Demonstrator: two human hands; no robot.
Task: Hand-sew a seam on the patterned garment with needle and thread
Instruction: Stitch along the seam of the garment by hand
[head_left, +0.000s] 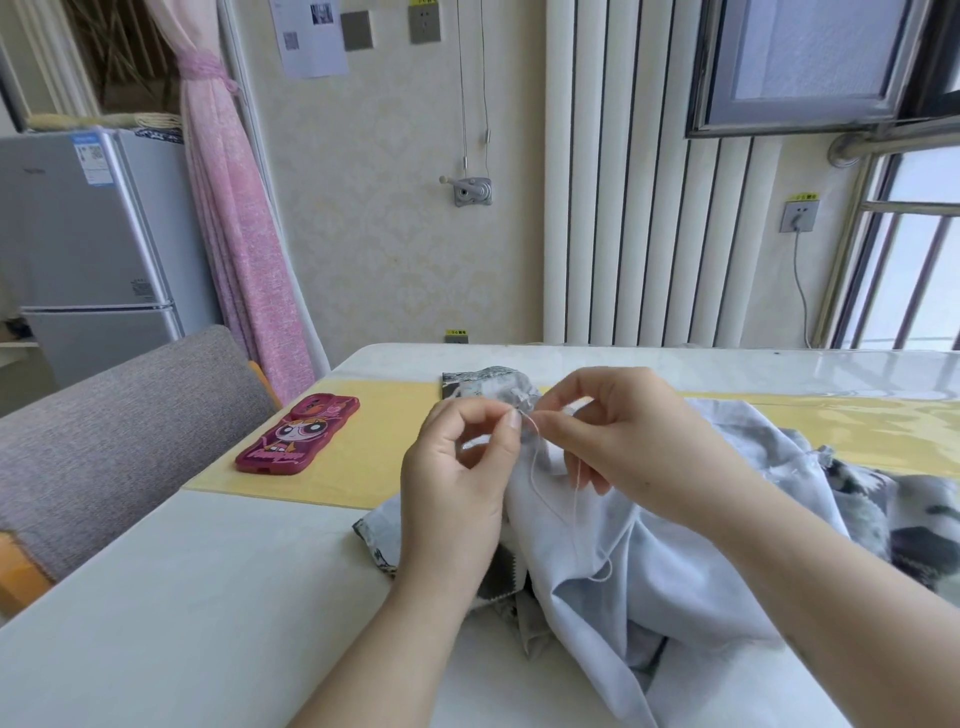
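The patterned garment (670, 530) lies bunched on the table, pale lining side up, with grey and black print showing at its right and lower edges. My left hand (457, 478) pinches a raised fold of the garment between thumb and forefinger. My right hand (623, 441) meets it from the right, fingertips pinched at the same spot; the needle itself is too small to make out. A white thread (576, 499) hangs from the pinch point and loops down over the cloth.
A red phone (298, 434) in a cartoon case lies on the yellow mat (363, 457) to the left. The white table (208, 597) runs to the wall. A grey chair back (114, 431) stands at the left edge. A white radiator (649, 208) rises behind.
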